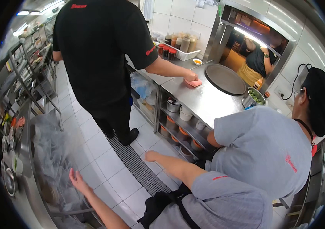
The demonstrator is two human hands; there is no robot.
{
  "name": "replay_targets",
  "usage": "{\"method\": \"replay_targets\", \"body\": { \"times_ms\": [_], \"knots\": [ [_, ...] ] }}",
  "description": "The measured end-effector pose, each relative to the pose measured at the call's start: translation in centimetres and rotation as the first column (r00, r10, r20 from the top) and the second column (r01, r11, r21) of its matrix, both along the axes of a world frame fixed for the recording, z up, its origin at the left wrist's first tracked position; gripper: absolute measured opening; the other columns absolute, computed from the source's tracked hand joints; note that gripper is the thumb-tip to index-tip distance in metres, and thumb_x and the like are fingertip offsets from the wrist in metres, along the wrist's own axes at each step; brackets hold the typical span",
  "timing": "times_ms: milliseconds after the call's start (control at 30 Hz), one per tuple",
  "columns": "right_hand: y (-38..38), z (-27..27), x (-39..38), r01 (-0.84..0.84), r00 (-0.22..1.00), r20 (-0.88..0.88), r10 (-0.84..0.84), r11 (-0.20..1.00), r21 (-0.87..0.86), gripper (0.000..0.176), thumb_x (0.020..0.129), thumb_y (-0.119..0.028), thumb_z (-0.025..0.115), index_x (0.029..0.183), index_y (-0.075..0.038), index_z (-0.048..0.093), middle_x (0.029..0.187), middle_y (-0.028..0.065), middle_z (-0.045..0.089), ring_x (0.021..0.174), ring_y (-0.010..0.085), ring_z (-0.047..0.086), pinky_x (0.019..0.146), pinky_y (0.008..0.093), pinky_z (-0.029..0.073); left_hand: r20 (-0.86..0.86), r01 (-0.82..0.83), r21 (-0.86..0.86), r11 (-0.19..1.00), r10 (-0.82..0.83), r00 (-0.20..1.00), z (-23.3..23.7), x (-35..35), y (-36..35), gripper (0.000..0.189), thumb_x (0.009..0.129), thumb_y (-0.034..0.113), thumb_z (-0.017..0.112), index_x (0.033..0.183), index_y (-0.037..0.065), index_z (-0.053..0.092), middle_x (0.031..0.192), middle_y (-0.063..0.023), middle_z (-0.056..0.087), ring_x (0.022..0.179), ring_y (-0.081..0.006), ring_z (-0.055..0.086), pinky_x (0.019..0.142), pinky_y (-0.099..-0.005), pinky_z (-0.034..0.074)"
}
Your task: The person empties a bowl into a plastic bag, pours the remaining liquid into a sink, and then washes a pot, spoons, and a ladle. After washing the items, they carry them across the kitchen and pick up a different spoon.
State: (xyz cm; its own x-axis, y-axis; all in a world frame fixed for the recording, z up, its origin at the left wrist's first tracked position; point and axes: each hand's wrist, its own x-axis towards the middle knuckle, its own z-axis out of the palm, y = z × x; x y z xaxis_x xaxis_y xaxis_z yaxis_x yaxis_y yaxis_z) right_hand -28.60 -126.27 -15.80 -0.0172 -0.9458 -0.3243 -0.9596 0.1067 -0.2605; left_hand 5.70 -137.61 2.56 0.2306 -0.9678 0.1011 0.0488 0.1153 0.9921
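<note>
My left hand (80, 182) is held out at the lower left, open, fingers apart and holding nothing. Beside it, clear plastic sheeting (53, 152) hangs by a metal counter. My right hand (153, 156) is in the air above the tiled floor and the drain grate, its fingers curled in, with nothing visible in it. A co-worker in a black shirt (94, 49) presses a pink cloth (193, 83) on the steel counter (193, 100). Close on my right stands another co-worker in a grey shirt (261, 149).
A round dark tray (225, 79) lies on the counter by a pass-through window. Behind are a white basket of sauce bottles (185, 53) and a small bowl (197, 61). A metal pot of green pieces (255, 96) stands farther right. The floor has a drain grate (139, 168).
</note>
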Motion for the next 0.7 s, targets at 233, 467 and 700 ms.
{"method": "replay_targets", "body": {
  "times_ms": [233,467,700],
  "knots": [
    [1.0,2.1,-8.1,0.304,0.937,0.067,-0.343,0.893,0.332,0.032,0.07,-0.026,0.048,0.079,0.001,0.062,0.088,0.0214,0.058,0.082,0.0328,0.057,0.074,0.038,0.045,-0.009,0.318,0.063,0.946,-0.318,0.948,3.9,-13.1,-1.6,0.028,0.079,0.009,0.052,0.106,0.007,0.049,0.08,0.0003,0.049,0.071,-0.0047,0.042,0.064,-0.0195,0.034],
    [-2.3,1.0,-11.1,0.209,0.976,0.051,-0.211,0.976,0.054,0.027,0.07,-0.031,0.052,0.077,-0.007,0.063,0.082,0.0123,0.06,0.08,0.0278,0.057,0.07,0.0375,0.045,-0.005,0.305,0.071,0.95,-0.305,0.952,4.1,-13.7,-5.6,0.027,0.078,0.01,0.054,0.104,0.006,0.051,0.073,0.0024,0.048,0.067,-0.0039,0.04,0.06,-0.0177,0.032],
    [-3.1,3.7,-10.1,0.49,0.826,0.342,-0.447,0.871,-0.044,0.024,0.07,-0.028,0.053,0.083,-0.011,0.063,0.08,0.013,0.061,0.075,0.0262,0.058,0.067,0.0344,0.046,0.129,0.458,0.137,0.878,-0.474,0.871,1.7,-12.0,-11.4,0.023,0.078,0.012,0.053,0.099,0.006,0.053,0.08,0.0012,0.049,0.069,-0.0057,0.04,0.062,-0.0186,0.034]
  ]
}}
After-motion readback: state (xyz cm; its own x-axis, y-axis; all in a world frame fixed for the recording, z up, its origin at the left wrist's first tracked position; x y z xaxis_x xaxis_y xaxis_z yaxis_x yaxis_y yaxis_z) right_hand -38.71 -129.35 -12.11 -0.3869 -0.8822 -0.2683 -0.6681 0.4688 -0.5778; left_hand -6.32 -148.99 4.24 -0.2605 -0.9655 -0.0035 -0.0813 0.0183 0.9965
